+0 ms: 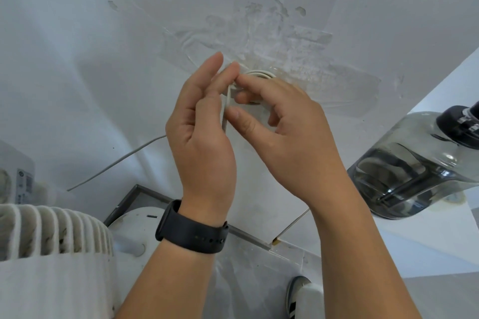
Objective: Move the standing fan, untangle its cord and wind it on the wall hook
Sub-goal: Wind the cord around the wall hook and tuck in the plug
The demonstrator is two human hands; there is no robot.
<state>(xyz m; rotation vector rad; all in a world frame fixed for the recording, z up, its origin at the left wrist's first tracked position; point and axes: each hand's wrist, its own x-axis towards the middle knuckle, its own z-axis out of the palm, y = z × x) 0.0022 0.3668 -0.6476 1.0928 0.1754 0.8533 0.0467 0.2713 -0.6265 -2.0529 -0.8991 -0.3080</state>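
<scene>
i have both hands up at the wall; my left hand (201,124) pinches the white cord (225,109) between thumb and fingers, and my right hand (282,122) curls round its coils (259,74) at the wall hook, which my fingers hide; a slack run of cord trails down-left over bare wall; the fan (49,235) crowds the lower left edge, a water jug (414,163) stands on a ledge at right; the patched wall (285,21) above lies open
</scene>
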